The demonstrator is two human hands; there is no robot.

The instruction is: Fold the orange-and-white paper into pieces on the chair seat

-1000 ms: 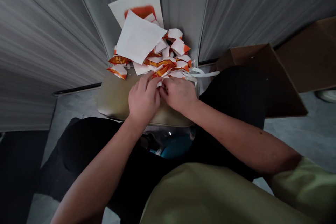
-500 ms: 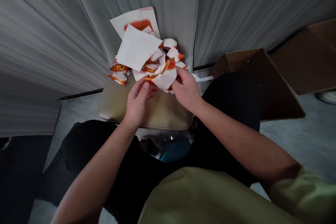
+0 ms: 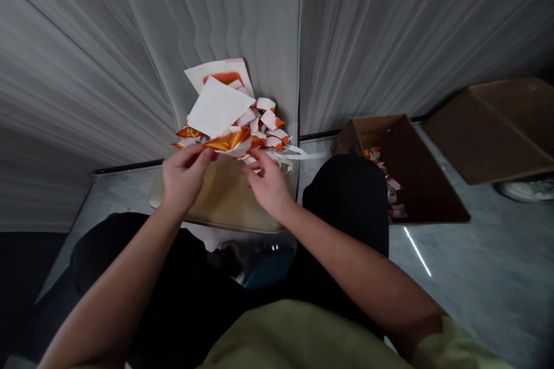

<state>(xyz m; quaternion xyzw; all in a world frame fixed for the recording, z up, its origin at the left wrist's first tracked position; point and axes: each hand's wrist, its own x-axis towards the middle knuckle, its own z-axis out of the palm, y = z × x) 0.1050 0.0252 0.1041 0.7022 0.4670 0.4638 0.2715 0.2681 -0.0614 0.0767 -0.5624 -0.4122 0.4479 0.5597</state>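
My left hand (image 3: 184,176) pinches the left end of a folded orange-and-white paper piece (image 3: 229,141). Just right of that piece is my right hand (image 3: 269,181), fingers bent close together near its lower edge; whether they grip anything is hard to make out. Behind the hands, several small folded orange-and-white pieces (image 3: 271,120) lie heaped on a beige seat (image 3: 229,193). A plain white sheet (image 3: 220,106) rests on the heap, and another sheet with a red-orange patch (image 3: 197,75) lies behind it.
An open cardboard box (image 3: 424,179) on the floor at the right holds several orange-and-white pieces. Another box (image 3: 506,127) stands farther right, with a shoe (image 3: 526,190) beside it. White strips (image 3: 305,154) stick out right of the heap. Grey curtains (image 3: 367,29) hang behind the seat.
The view has shifted, revealing the pieces inside the box. My right hand has come away from the folded paper's right end, while my left hand now pinches its left end.
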